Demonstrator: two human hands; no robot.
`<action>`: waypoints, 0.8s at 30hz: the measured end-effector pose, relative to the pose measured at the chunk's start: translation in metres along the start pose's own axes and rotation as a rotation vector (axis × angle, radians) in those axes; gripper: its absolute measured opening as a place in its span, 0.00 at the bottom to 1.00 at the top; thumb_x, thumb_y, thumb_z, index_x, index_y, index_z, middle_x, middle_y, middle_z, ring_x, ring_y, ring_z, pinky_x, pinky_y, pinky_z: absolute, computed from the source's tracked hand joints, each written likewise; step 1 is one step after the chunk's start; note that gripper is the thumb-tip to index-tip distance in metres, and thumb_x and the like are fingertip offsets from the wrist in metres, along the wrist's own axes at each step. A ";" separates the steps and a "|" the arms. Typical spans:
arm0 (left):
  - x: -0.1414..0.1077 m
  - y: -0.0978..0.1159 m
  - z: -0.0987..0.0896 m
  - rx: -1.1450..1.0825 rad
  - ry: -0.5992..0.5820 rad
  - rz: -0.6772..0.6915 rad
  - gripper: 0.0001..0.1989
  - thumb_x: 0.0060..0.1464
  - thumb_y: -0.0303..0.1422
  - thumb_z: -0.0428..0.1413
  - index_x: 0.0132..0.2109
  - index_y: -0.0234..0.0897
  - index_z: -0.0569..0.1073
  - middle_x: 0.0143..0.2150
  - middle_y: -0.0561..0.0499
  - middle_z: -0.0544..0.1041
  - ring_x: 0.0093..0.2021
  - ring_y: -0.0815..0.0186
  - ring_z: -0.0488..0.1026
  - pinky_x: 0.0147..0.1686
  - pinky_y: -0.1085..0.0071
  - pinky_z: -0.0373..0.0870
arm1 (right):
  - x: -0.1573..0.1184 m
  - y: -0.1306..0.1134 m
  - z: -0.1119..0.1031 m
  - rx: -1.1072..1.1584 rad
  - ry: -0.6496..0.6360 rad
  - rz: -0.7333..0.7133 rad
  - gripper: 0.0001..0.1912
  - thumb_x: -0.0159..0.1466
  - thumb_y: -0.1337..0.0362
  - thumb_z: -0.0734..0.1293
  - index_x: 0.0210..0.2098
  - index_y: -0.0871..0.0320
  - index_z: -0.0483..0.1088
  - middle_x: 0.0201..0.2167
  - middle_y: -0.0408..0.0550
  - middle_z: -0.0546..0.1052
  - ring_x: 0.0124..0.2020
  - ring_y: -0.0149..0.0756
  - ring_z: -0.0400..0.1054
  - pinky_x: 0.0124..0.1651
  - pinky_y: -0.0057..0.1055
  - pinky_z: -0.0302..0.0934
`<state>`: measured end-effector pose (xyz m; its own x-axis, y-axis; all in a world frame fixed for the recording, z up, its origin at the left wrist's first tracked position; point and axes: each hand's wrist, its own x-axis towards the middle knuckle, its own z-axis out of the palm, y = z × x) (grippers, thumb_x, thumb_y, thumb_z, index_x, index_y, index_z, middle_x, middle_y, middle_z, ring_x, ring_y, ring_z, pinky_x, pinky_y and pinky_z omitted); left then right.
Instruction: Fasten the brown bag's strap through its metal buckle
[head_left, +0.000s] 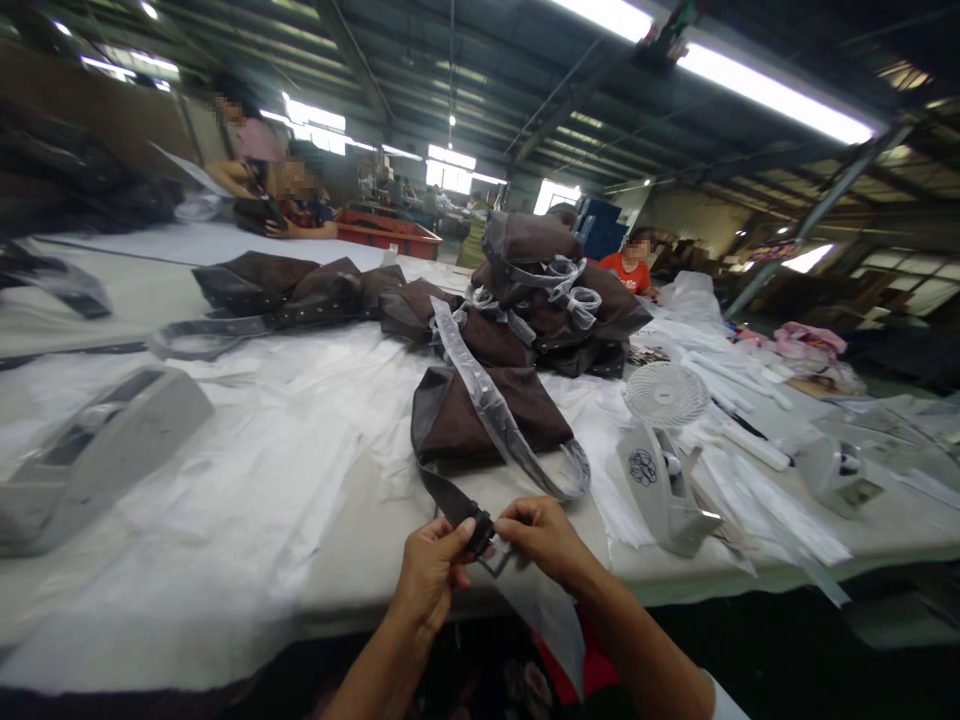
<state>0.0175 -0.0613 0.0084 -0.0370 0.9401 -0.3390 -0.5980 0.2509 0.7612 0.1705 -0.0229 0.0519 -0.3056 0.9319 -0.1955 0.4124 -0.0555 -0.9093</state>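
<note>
A dark brown bag [502,415] lies in front of me on the table, with a plastic-wrapped strap [480,385] across it. From its left side a dark strap [444,492] runs toward me to a buckle [484,533]. My left hand [435,565] is closed, thumb on top, around the strap beside the buckle. My right hand [544,540] pinches at the buckle's right side, its fingertips partly hidden. A clear plastic strip [551,615] hangs below my right hand over the table edge.
Behind the bag rises a pile of similar brown bags [517,290]. A tape dispenser [664,490] and a small fan [666,393] stand to the right, another dispenser [112,450] to the left. White plastic sheets [285,430] cover much of the table. Co-workers sit farther back.
</note>
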 end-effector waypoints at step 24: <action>-0.003 -0.007 -0.002 -0.001 0.077 0.038 0.18 0.32 0.37 0.68 0.29 0.27 0.75 0.23 0.49 0.75 0.20 0.68 0.72 0.08 0.82 0.50 | -0.012 0.008 0.007 -0.114 0.090 -0.218 0.11 0.58 0.62 0.66 0.39 0.60 0.72 0.27 0.44 0.73 0.27 0.32 0.66 0.28 0.26 0.59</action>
<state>0.0202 -0.0665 0.0030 -0.1211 0.9283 -0.3515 -0.5956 0.2153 0.7739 0.1718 -0.0373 0.0442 -0.3223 0.9458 0.0392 0.4408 0.1866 -0.8780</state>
